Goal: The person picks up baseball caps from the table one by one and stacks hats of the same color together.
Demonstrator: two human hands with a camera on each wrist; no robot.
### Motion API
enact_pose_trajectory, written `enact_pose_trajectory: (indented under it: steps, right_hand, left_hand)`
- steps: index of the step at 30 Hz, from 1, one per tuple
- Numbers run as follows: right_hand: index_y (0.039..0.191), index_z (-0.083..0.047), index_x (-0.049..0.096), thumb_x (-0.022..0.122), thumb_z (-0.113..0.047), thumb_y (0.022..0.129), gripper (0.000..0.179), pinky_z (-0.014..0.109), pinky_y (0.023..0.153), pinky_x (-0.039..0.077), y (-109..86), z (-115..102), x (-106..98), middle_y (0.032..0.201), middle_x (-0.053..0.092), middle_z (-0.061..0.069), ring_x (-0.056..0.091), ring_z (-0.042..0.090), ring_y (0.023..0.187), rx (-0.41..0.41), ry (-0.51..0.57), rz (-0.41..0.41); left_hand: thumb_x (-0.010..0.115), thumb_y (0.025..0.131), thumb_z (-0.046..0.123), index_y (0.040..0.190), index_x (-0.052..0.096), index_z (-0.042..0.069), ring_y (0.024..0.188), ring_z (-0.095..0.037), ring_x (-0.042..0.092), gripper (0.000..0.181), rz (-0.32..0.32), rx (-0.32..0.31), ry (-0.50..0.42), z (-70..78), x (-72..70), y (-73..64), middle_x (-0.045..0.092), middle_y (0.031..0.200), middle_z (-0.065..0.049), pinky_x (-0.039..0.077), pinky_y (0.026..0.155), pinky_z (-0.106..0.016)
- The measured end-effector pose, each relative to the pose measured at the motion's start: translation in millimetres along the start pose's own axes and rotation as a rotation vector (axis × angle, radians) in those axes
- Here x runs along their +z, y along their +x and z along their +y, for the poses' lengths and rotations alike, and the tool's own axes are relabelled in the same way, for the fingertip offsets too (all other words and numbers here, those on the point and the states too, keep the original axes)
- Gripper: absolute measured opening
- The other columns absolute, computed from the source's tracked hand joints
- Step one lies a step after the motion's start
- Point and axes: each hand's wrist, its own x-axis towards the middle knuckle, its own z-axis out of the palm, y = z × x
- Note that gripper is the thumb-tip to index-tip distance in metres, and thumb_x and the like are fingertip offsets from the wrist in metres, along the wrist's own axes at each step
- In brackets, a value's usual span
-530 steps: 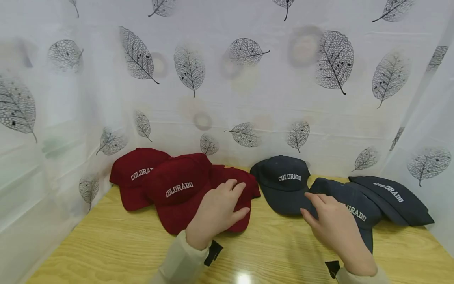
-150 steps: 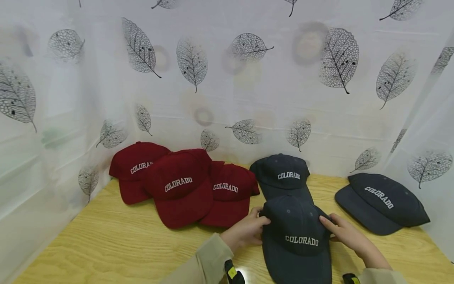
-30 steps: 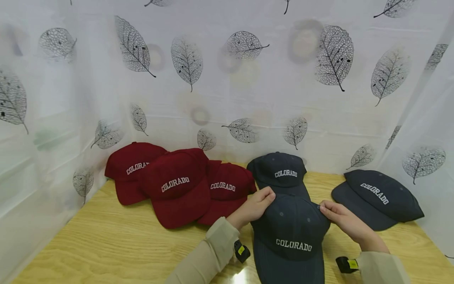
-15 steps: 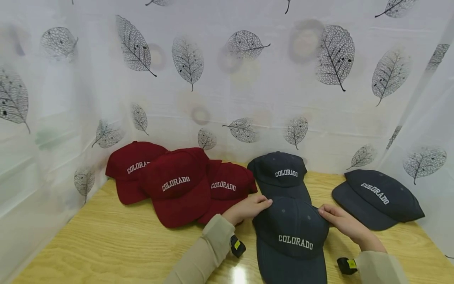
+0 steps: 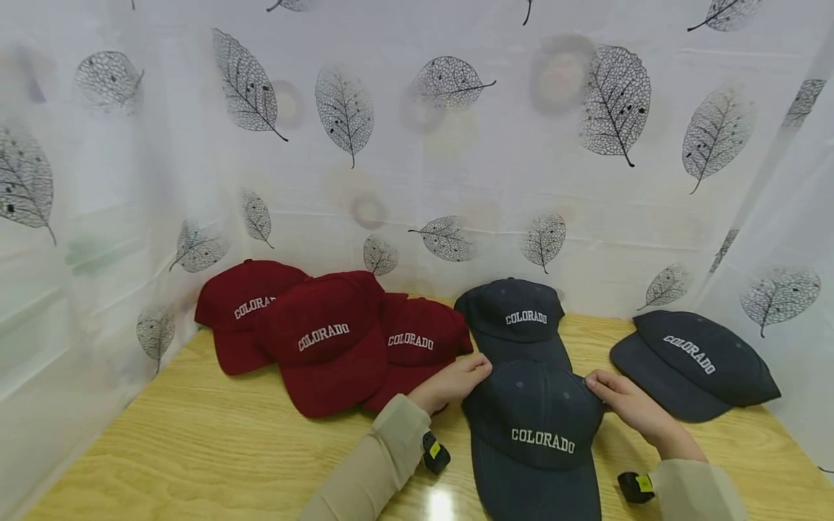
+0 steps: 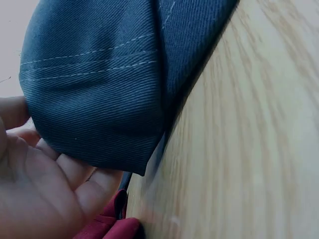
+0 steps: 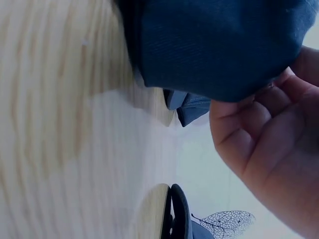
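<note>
A navy baseball cap [image 5: 541,427] lettered COLORADO lies at the front, its brim toward me. My left hand [image 5: 454,381] pinches the left side of its crown; in the left wrist view several fingers [image 6: 75,172] are tucked under the cloth. On the opposite side of the crown my right hand [image 5: 635,407] holds the cap's edge between thumb and curled fingers, as the right wrist view also shows. Directly behind stands a second navy cap [image 5: 515,315], its brim partly covered by the front one. A third navy cap [image 5: 697,365] sits tilted at the right.
Three dark red caps overlap on the left: a rear one [image 5: 244,311], a middle one [image 5: 329,340] and a right one [image 5: 417,340] close by my left hand. A leaf-printed white curtain [image 5: 404,166] walls the back and sides of the wooden table [image 5: 215,441].
Since the oldest frame, the front navy cap has moved left, from beside the right cap to before the middle one. Over the last second my left hand has shifted slightly left and toward me.
</note>
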Motion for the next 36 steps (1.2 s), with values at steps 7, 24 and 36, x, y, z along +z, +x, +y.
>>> enact_pose_trajectory:
  steps: [7,24,36]
  right_hand:
    - [0.102,0.007,0.053,0.039,-0.019,0.096,0.031,0.032,0.069,0.047,-0.7,-3.1,0.6,0.094,0.054,0.010,0.053,0.008,0.080,0.070,-0.121,0.142]
    - [0.092,0.000,0.057,0.053,-0.026,0.089,0.026,0.038,0.060,0.043,-18.0,-5.7,-13.1,0.082,0.058,0.008,0.054,0.025,0.074,0.144,-0.581,0.416]
    - [0.086,0.005,0.056,0.062,-0.011,0.079,0.018,0.042,0.056,0.042,-14.2,-1.9,-35.4,0.077,0.055,0.013,0.053,0.028,0.067,0.213,-0.825,0.334]
  left_hand:
    - [0.044,0.094,0.017,0.089,0.058,0.002,0.071,-0.010,0.045,0.021,0.018,-0.019,-0.009,-0.2,-0.3,-0.6,0.050,0.080,0.001,0.037,0.063,-0.024]
    - [0.048,0.092,0.019,0.091,0.061,0.003,0.073,-0.012,0.045,0.021,0.046,-0.021,-0.030,-1.0,2.7,-0.7,0.052,0.083,0.001,0.038,0.064,-0.026]
    - [0.050,0.090,0.018,0.088,0.062,0.004,0.073,-0.012,0.046,0.019,0.070,-0.013,-0.032,1.8,1.1,-0.3,0.054,0.081,0.001,0.039,0.066,-0.026]
